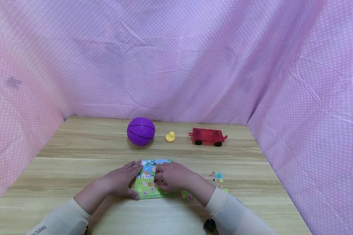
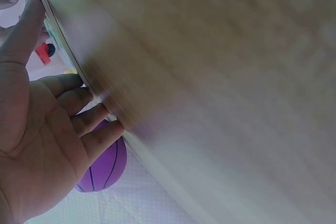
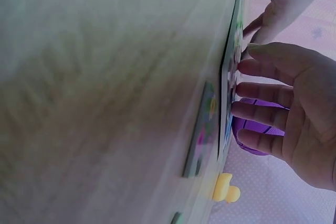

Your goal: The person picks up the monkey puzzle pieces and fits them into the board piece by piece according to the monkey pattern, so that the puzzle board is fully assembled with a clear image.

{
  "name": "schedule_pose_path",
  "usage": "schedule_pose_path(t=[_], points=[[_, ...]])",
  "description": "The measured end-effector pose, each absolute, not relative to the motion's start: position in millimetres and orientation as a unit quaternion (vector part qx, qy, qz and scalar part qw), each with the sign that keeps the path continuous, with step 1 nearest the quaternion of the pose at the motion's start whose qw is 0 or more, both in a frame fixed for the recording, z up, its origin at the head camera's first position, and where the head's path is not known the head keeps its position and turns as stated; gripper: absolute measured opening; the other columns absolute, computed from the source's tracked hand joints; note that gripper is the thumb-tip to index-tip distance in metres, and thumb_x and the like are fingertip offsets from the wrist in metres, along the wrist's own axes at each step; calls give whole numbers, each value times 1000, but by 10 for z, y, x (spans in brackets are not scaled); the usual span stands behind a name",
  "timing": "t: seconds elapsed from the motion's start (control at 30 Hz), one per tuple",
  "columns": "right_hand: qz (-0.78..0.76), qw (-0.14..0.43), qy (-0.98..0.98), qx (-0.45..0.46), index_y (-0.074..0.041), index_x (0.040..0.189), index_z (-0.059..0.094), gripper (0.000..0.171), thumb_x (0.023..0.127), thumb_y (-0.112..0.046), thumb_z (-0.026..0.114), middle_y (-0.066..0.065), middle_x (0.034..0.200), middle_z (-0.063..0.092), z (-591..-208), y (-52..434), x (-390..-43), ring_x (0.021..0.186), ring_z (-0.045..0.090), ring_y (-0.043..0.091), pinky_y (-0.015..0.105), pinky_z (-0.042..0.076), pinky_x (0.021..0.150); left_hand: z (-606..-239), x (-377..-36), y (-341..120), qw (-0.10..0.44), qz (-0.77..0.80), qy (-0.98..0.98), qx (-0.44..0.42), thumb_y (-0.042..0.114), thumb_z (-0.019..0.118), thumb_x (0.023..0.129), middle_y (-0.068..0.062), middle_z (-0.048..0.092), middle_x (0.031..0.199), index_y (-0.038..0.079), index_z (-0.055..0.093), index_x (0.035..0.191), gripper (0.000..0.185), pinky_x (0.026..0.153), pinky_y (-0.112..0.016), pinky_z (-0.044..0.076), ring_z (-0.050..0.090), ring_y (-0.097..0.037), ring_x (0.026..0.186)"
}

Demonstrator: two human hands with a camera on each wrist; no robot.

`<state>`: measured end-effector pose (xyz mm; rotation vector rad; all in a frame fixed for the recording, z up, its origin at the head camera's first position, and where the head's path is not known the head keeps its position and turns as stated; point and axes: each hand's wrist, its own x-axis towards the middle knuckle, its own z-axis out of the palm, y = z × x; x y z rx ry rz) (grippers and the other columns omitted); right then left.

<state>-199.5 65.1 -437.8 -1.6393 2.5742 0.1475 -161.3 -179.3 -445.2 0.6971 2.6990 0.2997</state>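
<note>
Left hand (image 1: 123, 180) spread against puzzle (image 1: 145, 188); right hand (image 1: 175, 176), loosely extended, hides puzzle's right part.

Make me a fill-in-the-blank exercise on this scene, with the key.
1. The ball on the wooden table is colored ____.
2. Between the ball and the red wheeled toy sits a yellow ____.
3. In the head view, loose pieces lie to the ____ of the puzzle board.
4. The person's ____ hand touches the puzzle board's edge farther from those pieces.

Missing words: purple; duck; right; left.
</note>
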Motion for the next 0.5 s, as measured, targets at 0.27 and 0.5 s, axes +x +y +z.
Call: schedule_pose_path(t=[0.27, 0.5], points=[[54, 37, 842, -535, -32, 111, 63, 24, 91, -41, 54, -10, 113, 53, -4404, 641, -1971, 103, 49, 8, 27, 47, 84, -4456, -1620, -1797, 172, 103, 948, 246, 70, 65, 64, -4, 15, 154, 9, 24, 147, 110, 110, -44, 23, 12, -28, 140], [64, 36, 844, -531, -32, 115, 61, 27, 91, -43, 52, -10, 116, 54, -4443, 630, -1963, 109, 48, 10, 29, 46, 88, -4449, -1616, -1793, 172, 102, 948, 247, 70, 65, 64, -4, 15, 154, 9, 25, 147, 110, 110, -44, 23, 12, -29, 140]])
